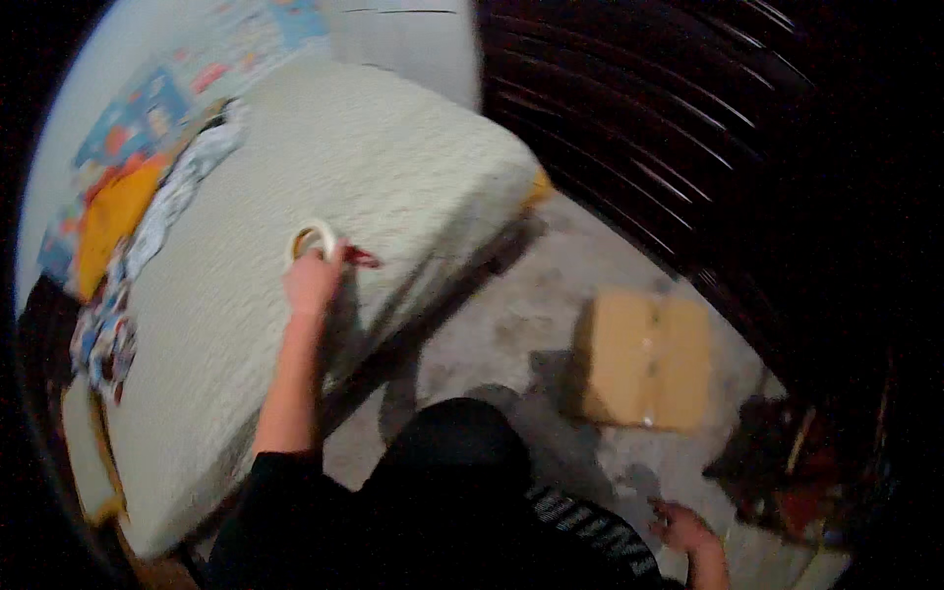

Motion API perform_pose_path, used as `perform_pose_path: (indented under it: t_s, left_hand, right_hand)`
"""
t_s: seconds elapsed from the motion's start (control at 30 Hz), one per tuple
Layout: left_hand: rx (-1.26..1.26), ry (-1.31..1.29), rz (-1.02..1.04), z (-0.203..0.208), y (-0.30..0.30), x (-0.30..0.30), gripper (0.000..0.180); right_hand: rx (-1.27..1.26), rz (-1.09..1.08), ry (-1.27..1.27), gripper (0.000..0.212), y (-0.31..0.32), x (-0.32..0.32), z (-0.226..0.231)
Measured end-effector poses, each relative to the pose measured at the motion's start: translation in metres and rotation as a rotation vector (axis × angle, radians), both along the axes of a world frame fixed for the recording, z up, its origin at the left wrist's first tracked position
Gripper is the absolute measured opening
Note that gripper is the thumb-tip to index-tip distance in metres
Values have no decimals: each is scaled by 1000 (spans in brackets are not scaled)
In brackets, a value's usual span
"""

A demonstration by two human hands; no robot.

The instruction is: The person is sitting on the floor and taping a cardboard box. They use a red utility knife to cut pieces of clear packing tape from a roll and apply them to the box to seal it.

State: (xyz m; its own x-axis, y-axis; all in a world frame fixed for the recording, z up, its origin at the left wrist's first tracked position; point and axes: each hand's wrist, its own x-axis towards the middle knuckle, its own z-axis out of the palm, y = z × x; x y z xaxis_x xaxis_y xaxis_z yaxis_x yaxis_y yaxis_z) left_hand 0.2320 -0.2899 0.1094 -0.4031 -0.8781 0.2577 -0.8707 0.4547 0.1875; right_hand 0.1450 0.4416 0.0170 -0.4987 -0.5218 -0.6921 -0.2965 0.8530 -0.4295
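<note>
One roll of tape (313,239), light, stiff-ringed, sitting on the cream bedspread (393,167) beside a red-handled tool (360,258); left hand (313,280) closed over its rim. Right hand (680,525) loosely open, empty. Best gripped across the ring.

Black long-sleeved top, left sleeve (280,482) pushed up to the elbow, lower centre of frame; white block lettering band (590,526) across the dark cloth, lower right. Both forearms bare.
</note>
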Motion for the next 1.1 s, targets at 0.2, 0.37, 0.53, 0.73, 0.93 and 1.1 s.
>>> perform_pose_path:
  t_s: [0.2, 0.37, 0.53, 0.73, 0.93, 1.1]
  left_hand:
    - [146, -163, -48, -8, -54, -1, 54]
    - [63, -74, -122, -19, -93, 30, 61]
    - [307, 276, -320, 46, 39, -6, 43]
    - [994, 377, -641, 75, 272, -62, 39]
    - [1095, 370, -939, -7, 362, -95, 32]
    - [293, 145, -1135, -66, 370, -126, 39]
  right_hand:
    - [24, 2, -21, 57, -56, -11, 48]
    - [-76, -4, 61, 60, -50, -8, 62]
    - [13, -101, 93, 57, -40, -4, 89]
    - [87, -20, 102, 57, -36, -15, 82]
    - [-190, -56, -97, 60, -55, -16, 80]
    - [-334, 146, 44, 64, -65, -6, 83]
